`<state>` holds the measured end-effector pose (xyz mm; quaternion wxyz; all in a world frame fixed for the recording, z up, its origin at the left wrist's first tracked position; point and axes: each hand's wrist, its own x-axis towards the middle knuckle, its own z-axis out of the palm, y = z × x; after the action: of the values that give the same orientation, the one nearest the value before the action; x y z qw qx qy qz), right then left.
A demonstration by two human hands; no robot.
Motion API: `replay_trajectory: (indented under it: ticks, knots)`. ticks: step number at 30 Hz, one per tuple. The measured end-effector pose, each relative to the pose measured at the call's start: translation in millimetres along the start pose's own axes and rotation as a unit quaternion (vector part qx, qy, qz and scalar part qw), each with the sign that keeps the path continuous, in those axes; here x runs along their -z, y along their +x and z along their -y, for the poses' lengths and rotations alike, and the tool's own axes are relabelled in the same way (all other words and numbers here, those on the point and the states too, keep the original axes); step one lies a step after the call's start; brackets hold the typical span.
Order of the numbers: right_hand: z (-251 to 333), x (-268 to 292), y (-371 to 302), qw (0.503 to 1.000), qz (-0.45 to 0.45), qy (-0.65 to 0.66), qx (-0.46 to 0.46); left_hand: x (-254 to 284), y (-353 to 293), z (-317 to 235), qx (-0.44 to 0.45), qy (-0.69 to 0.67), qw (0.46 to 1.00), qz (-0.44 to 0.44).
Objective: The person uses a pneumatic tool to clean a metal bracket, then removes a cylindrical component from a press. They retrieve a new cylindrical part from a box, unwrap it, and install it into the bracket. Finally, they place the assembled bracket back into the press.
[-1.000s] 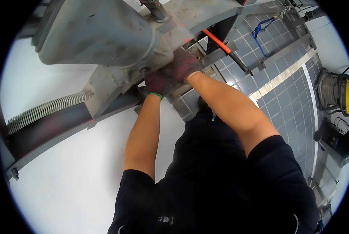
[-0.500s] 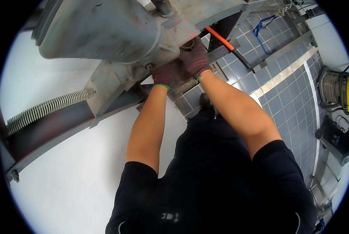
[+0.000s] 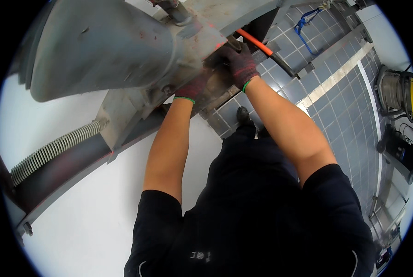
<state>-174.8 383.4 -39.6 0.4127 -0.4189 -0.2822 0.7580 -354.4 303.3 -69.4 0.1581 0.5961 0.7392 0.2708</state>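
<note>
Both my hands wear dark red knit gloves with green cuffs. My left hand (image 3: pixel 192 87) reaches in beneath a large grey, worn metal housing (image 3: pixel 105 51); the housing's lower edge hides its fingers. Beside the housing's right end, my right hand (image 3: pixel 242 64) is curled at a brownish round metal rim (image 3: pixel 234 43). What lies inside its fingers is dark and blurred. Between the two gloves shows a blurred brown metal part (image 3: pixel 220 84). Just above the right glove, a bar with an orange sleeve and black end (image 3: pixel 257 42) slants down to the right.
A coil spring (image 3: pixel 56 147) runs along the dark frame beam (image 3: pixel 59 171) at left. Blue strap (image 3: pixel 303 27) hangs over grey floor tiles (image 3: pixel 340 115). At far right stand a yellow-and-black vacuum cleaner (image 3: pixel 398 94) and a black machine (image 3: pixel 398 150). My shoe (image 3: pixel 243 115) is below.
My right hand has moved right, away from my left, uncovering the brown part between them. The whole view has shifted slightly, with the housing now lower and farther left.
</note>
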Motion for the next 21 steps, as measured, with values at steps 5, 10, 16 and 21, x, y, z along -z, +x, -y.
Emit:
replay_trajectory:
  ticks: [5,10,16,21]
  knots:
    - [-12,1,0,0.999,0.035,-0.016,0.001,7,-5,-3,-0.101,0.058,0.992,-0.045]
    - [-25,19,28,0.993,0.03,-0.043,0.11,32,-24,-11,-0.149,0.119,0.979,-0.078]
    - [30,-15,9,0.886,0.083,-0.428,0.156,62,-110,-16,0.167,0.085,0.982,-0.013]
    - [2,-34,-8,0.779,0.153,-0.559,0.237,73,-136,-66,0.157,-0.209,0.956,-0.129]
